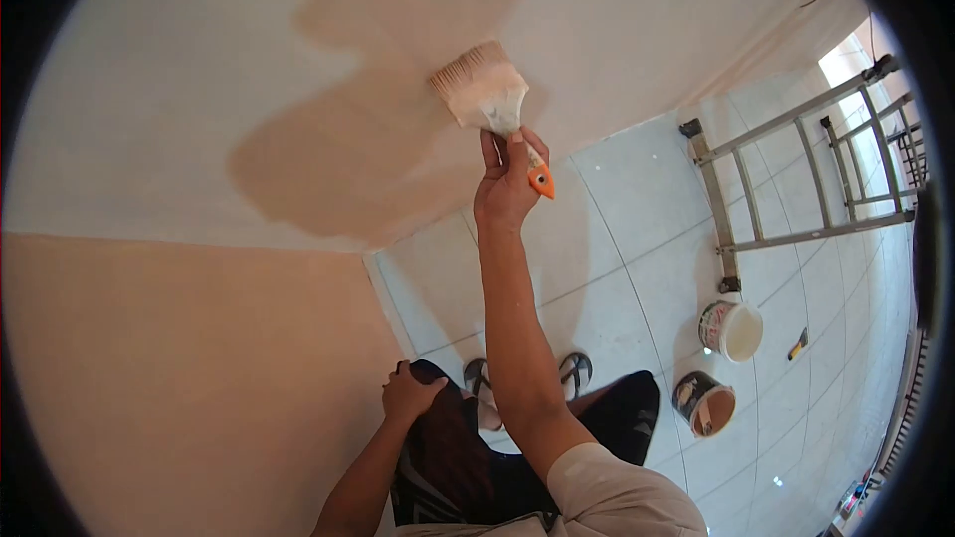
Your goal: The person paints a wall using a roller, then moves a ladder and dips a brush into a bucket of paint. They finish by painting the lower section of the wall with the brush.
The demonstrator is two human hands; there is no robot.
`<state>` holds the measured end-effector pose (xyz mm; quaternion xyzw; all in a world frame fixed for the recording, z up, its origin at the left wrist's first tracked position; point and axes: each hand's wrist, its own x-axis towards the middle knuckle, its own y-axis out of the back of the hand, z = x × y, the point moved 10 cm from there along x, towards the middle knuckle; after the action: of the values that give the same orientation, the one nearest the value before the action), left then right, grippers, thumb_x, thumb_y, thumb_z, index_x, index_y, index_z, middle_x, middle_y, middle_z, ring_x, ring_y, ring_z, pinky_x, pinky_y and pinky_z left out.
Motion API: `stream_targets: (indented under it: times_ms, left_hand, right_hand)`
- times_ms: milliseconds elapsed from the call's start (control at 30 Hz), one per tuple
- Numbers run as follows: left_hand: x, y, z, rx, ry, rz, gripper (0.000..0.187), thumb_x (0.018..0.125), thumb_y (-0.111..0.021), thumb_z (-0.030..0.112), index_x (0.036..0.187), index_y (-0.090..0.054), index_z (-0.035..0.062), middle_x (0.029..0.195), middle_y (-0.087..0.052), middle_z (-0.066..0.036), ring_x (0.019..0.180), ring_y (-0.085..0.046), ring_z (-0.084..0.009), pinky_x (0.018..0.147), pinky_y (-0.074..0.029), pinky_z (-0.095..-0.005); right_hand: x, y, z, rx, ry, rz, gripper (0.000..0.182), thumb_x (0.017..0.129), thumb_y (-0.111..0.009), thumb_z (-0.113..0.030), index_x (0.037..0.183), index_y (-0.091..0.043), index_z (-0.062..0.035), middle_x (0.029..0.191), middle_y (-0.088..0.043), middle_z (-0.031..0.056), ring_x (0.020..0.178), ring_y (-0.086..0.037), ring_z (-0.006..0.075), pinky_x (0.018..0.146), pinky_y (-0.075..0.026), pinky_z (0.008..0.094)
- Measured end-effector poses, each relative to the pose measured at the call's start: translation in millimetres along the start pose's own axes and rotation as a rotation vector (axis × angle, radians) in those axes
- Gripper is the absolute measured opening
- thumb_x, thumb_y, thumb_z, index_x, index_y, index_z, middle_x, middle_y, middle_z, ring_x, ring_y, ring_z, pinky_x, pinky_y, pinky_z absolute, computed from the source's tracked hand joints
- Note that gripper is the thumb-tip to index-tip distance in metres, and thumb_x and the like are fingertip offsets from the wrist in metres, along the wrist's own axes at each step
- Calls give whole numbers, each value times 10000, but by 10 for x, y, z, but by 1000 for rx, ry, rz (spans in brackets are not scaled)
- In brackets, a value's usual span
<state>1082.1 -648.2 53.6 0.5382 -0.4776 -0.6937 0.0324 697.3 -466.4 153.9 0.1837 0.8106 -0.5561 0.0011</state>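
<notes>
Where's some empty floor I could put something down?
There's bare tile between the sandals and the pale bucket, and another patch right of the dark bucket, below the yellow tool in the picture. It's crowded where both buckets sit close together near the ladder.

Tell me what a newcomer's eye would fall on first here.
Probably the wide, peach-coated brush with an orange-tipped handle, gripped by the right hand at top centre, before the pale wall. Then the darker peach patch on that wall, left of the brush. Then the grey metal ladder at right, with a white-rimmed bucket and a dark bucket below it in the picture.
</notes>
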Motion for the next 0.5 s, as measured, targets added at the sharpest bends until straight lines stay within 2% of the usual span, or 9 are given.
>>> stream_targets:
  times_ms: [100,167,200,267,333,367,400,500]
  left_hand:
    - [266,180,47,-25,-18,165,975,673,-767,596,1400,-422,46,1327,-505,-256,1201,-517,-443,998,-440,-504]
    - [440,223,100,-30,-31,259,962,683,-766,581,1403,-418,46,1309,-508,-254,1180,-522,-444,986,-447,-506]
    - [536,240,127,-32,-39,308,953,688,-764,572,1404,-418,46,1300,-507,-253,1166,-526,-442,976,-455,-505]
    - [714,247,188,-40,-45,388,940,698,-759,561,1405,-418,44,1285,-504,-250,1149,-529,-439,968,-459,-500]
    - [890,265,255,-53,-47,465,932,707,-755,556,1407,-416,42,1274,-500,-245,1143,-525,-436,971,-452,-496]
    - [973,248,261,-57,-49,495,931,709,-755,555,1407,-416,41,1269,-499,-242,1139,-524,-436,972,-450,-495]
    - [1069,222,282,-66,-50,524,931,711,-754,555,1407,-415,39,1265,-498,-240,1134,-523,-436,973,-447,-494]
    - [1247,182,348,-81,-58,549,928,716,-750,556,1409,-414,38,1271,-493,-241,1138,-521,-435,982,-441,-492]
  right_hand:
    - [97,1005,580,-89,-5,152,218,938,-579,-74,1122,-484,-6,1092,-596,157,995,-644,267,913,-576,391]
    - [119,1611,707,-210,-28,240,217,933,-573,-69,1117,-481,-1,1086,-594,158,982,-643,264,892,-587,388]
    - [154,1851,748,-269,-34,280,216,931,-569,-67,1115,-480,2,1083,-593,159,976,-642,262,881,-593,387]
    - [289,1972,760,-363,7,253,186,918,-581,-77,1058,-491,5,993,-580,118,892,-613,200,798,-584,335]
    - [531,1856,773,-415,64,180,140,911,-593,-75,1004,-500,-26,907,-564,82,811,-579,140,704,-556,295]
    - [573,1574,697,-421,112,100,141,905,-592,-77,997,-511,-8,939,-567,88,830,-583,148,731,-565,302]
    - [576,1139,536,-430,160,17,145,898,-591,-79,990,-523,10,971,-569,95,849,-587,156,757,-574,310]
    - [438,-169,-138,-306,326,-320,134,886,-603,-60,977,-518,-10,973,-576,104,818,-607,171,723,-578,321]
